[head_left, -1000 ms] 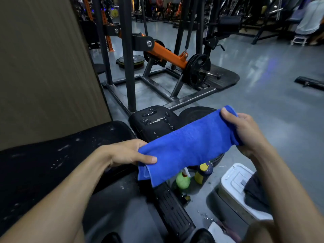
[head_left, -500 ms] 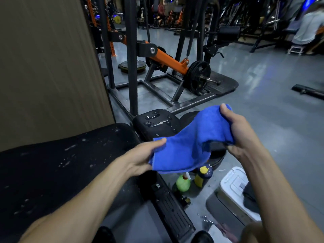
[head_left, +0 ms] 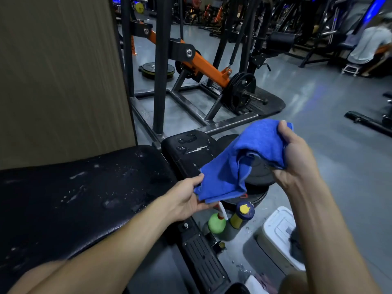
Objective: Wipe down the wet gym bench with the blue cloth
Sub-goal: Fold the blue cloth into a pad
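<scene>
Water droplets are lying across the black bench pad (head_left: pixel 80 192) at left and pooling on the smaller seat pad (head_left: pixel 188 147) beyond it. The left hand (head_left: pixel 186 200) is pinching the blue cloth's (head_left: pixel 237 164) lower corner; the right hand (head_left: pixel 297 160) is gripping its bunched upper end, holding it in the air over the weight plates (head_left: pixel 256 187). A loose pinch could be dropping the sagging cloth onto the green spray bottle (head_left: pixel 216 223) below.
</scene>
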The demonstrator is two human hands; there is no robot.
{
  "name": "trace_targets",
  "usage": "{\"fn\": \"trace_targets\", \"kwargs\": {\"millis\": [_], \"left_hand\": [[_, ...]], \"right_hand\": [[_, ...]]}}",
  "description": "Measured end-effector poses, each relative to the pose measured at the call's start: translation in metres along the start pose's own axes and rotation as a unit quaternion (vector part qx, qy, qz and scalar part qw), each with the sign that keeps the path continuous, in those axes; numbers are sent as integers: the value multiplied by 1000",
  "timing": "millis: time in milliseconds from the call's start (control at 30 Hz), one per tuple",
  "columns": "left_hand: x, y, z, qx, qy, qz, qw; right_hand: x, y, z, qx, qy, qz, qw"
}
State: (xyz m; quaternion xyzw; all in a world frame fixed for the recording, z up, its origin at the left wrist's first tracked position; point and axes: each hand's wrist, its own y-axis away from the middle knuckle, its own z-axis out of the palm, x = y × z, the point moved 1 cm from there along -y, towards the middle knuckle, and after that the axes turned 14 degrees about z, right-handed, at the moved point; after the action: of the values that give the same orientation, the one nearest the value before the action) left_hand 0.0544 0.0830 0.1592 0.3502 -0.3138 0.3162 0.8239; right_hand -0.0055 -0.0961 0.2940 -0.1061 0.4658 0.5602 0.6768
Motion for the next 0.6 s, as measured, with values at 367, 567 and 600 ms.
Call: {"fn": "trace_targets", "kwargs": {"millis": [367, 567, 600], "left_hand": [[-12, 11, -1, -105, 21, 1, 994], [-20, 22, 6, -173, 37, -7, 984], [-20, 24, 7, -178, 48, -5, 983]], "right_hand": [[-10, 13, 31, -42, -23, -22, 999], [-10, 10, 33, -31, -44, -35, 998], [-10, 10, 31, -27, -41, -37, 998]]}}
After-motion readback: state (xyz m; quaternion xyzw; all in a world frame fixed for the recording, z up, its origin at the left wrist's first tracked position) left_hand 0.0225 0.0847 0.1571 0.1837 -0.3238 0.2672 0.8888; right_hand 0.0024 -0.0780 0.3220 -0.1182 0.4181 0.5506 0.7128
